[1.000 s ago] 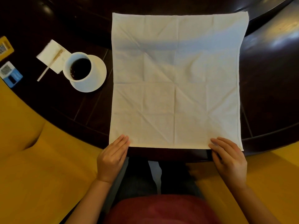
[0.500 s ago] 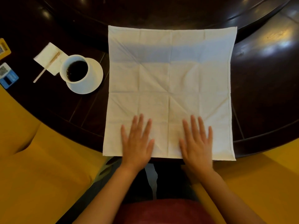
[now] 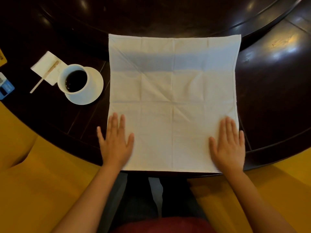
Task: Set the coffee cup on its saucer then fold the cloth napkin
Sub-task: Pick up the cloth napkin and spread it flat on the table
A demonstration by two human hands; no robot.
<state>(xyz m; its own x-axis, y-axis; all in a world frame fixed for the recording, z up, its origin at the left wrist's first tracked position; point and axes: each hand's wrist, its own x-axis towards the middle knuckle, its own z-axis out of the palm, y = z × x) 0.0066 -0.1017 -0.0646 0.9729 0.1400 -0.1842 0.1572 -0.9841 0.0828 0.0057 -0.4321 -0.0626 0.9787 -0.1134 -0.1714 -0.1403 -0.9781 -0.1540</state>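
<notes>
A cream cloth napkin (image 3: 173,98) lies spread out flat as a square on the dark round table (image 3: 269,98), creased in a grid and along diagonals. My left hand (image 3: 115,142) rests palm down on its near left corner, partly over the edge onto the table. My right hand (image 3: 227,145) presses flat on the near right corner. Both hands have their fingers spread and hold nothing. To the left, a white coffee cup (image 3: 74,81) full of dark coffee stands on its white saucer (image 3: 96,91).
A folded white paper napkin (image 3: 44,66) with a wooden stir stick (image 3: 45,75) lies left of the cup. A blue card (image 3: 5,89) sits at the far left edge. Yellow seat cushions (image 3: 33,182) flank my lap below the table's rim.
My hands went from the napkin's near corners to its near middle, then slid apart to the near corners, flat on the cloth. The camera has tilted, so the napkin sits lower in view.
</notes>
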